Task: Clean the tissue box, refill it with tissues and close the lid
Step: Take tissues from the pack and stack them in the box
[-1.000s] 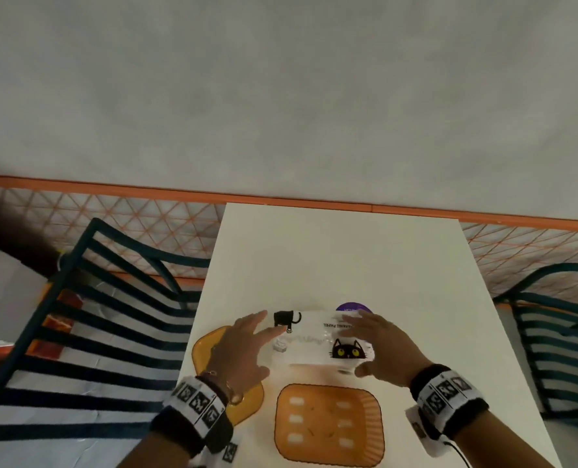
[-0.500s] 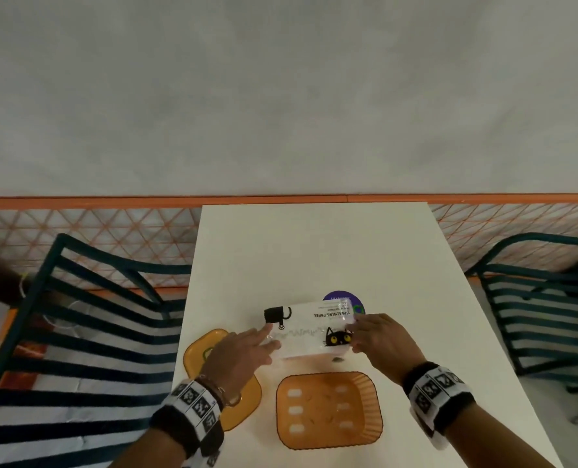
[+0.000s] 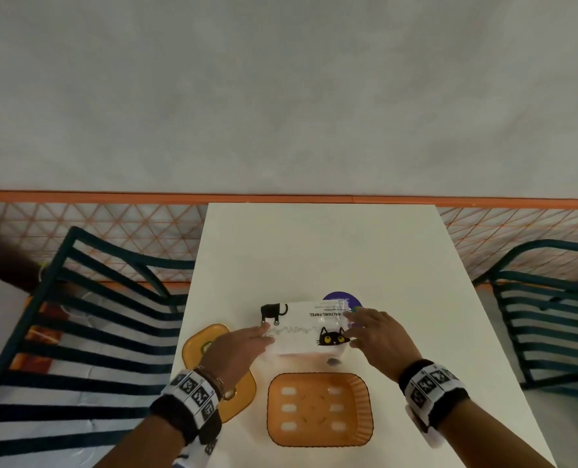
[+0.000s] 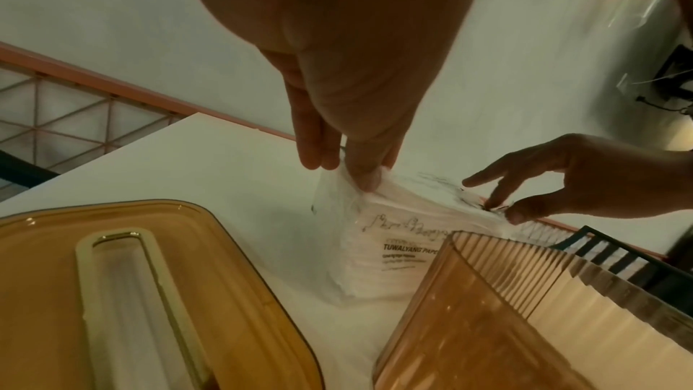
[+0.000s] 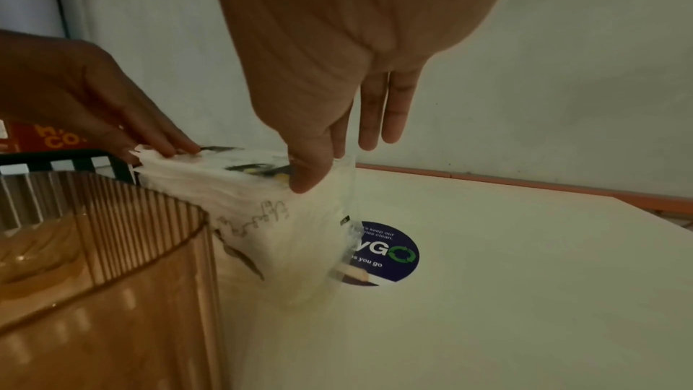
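Observation:
A white tissue pack (image 3: 302, 329) printed with black cats hangs just above the table, beyond the open orange tissue box (image 3: 361, 412). My left hand (image 3: 265, 334) pinches the pack's left end between thumb and fingers (image 4: 365, 180). At the right end my right hand (image 3: 350, 327) pinches it the same way, thumb (image 5: 307, 180) on the near side. The pack (image 5: 243, 194) sags in loose clear wrapping. The box (image 4: 506, 307) is ribbed and holds no tissues. Its orange lid (image 3: 196, 344) with a long slot (image 4: 124, 292) lies flat to the left, partly under my left wrist.
A round purple sticker (image 5: 390, 254) sits on the white table (image 3: 314, 251) behind the pack. Dark green slatted chairs stand at the left (image 3: 88, 319) and at the right (image 3: 544, 298). A wall closes off the table's far end.
My left hand's fingers were spread against the pack; now they pinch its end. My right hand has slid from the pack's top to its right end. The pack has turned slightly.

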A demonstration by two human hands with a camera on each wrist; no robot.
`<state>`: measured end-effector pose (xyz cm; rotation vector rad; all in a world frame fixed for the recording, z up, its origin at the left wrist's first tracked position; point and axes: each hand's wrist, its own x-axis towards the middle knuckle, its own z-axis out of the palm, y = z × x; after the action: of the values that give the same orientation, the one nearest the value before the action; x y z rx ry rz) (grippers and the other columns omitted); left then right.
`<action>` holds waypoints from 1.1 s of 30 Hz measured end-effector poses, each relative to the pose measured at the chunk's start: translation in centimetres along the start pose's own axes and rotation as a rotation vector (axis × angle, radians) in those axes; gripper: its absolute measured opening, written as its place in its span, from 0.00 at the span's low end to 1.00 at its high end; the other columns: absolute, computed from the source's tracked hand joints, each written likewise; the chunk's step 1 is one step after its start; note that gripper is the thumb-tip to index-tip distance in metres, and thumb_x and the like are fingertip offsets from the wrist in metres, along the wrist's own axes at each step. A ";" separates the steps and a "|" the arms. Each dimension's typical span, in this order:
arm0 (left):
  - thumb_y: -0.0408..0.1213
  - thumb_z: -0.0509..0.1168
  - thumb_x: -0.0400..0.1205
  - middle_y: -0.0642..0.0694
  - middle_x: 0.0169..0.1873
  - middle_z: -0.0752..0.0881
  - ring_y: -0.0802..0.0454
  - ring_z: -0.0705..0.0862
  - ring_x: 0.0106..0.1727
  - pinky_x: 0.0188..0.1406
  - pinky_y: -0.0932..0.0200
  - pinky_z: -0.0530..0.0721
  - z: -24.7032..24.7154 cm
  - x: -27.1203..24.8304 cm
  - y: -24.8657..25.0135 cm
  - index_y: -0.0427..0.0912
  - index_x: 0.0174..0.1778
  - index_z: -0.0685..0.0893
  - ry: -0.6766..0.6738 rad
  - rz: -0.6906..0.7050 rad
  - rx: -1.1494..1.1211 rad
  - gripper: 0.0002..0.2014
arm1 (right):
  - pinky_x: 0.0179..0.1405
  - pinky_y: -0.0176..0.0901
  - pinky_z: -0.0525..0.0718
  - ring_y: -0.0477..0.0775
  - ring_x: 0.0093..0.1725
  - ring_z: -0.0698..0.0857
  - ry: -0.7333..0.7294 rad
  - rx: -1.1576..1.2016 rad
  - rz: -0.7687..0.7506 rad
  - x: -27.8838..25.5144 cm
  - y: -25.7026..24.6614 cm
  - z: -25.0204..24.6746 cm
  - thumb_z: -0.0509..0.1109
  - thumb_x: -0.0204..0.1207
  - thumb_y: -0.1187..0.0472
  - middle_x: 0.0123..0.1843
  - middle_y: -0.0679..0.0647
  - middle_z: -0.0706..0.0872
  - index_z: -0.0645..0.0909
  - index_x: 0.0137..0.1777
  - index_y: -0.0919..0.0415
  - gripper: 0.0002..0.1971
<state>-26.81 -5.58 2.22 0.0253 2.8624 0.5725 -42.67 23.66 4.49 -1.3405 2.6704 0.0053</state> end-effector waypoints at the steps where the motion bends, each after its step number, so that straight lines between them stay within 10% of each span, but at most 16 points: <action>1: 0.23 0.84 0.60 0.52 0.70 0.86 0.59 0.93 0.52 0.41 0.69 0.90 -0.2 0.1 0.0 0.51 0.63 0.91 0.001 0.005 -0.012 0.35 | 0.51 0.47 0.89 0.54 0.62 0.89 0.030 0.013 -0.009 0.0 0.1 -0.2 0.88 0.61 0.56 0.63 0.44 0.90 0.91 0.43 0.43 0.13; 7: 0.33 0.74 0.81 0.66 0.79 0.65 0.65 0.82 0.69 0.64 0.69 0.82 0.1 0.3 -0.4 0.56 0.76 0.80 0.053 -0.037 -0.141 0.28 | 0.50 0.42 0.87 0.52 0.61 0.89 0.144 0.106 -0.046 0.3 1.5 -1.1 0.84 0.66 0.62 0.60 0.40 0.91 0.89 0.39 0.43 0.11; 11: 0.38 0.73 0.81 0.66 0.76 0.73 0.63 0.75 0.74 0.78 0.60 0.74 -0.7 0.5 -0.5 0.61 0.75 0.80 0.047 -0.119 -0.208 0.26 | 0.49 0.41 0.84 0.50 0.55 0.88 0.198 0.337 0.081 0.8 1.3 -3.0 0.74 0.76 0.63 0.57 0.39 0.90 0.85 0.46 0.46 0.08; 19: 0.50 0.73 0.81 0.61 0.64 0.83 0.59 0.77 0.63 0.66 0.59 0.74 -2.9 5.7 -0.2 0.62 0.63 0.89 0.380 -0.258 -0.425 0.14 | 0.46 0.55 0.86 0.54 0.41 0.88 0.121 0.903 0.234 3.3 2.1 -4.1 0.66 0.85 0.55 0.45 0.47 0.92 0.76 0.48 0.47 0.04; 25: 0.50 0.73 0.82 0.58 0.51 0.93 0.60 0.89 0.55 0.64 0.55 0.85 -3.1 8.2 -1.3 0.64 0.48 0.90 0.273 -0.413 -0.737 0.03 | 0.50 0.26 0.83 0.30 0.60 0.84 -0.083 1.075 0.298 4.6 2.7 -1.9 0.84 0.67 0.49 0.59 0.33 0.89 0.80 0.66 0.37 0.28; 28: 0.50 0.75 0.80 0.54 0.52 0.93 0.59 0.90 0.54 0.63 0.54 0.86 -2.7 8.7 -1.9 0.59 0.49 0.90 0.180 -0.450 -0.779 0.05 | 0.39 0.27 0.84 0.36 0.51 0.88 -0.020 0.946 0.357 5.6 2.7 -0.4 0.77 0.76 0.48 0.49 0.37 0.92 0.89 0.53 0.39 0.07; 33: 0.50 0.75 0.79 0.49 0.45 0.94 0.51 0.91 0.49 0.57 0.55 0.86 -2.5 8.8 -2.9 0.51 0.52 0.92 0.195 -0.560 -0.892 0.10 | 0.45 0.37 0.83 0.47 0.40 0.88 0.046 1.110 0.529 6.9 3.1 0.7 0.73 0.80 0.55 0.37 0.43 0.93 0.92 0.42 0.50 0.08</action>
<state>-35.90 -8.63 1.47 -0.9614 2.3235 1.6727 -49.09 20.01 2.61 -0.2797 2.2606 -1.2174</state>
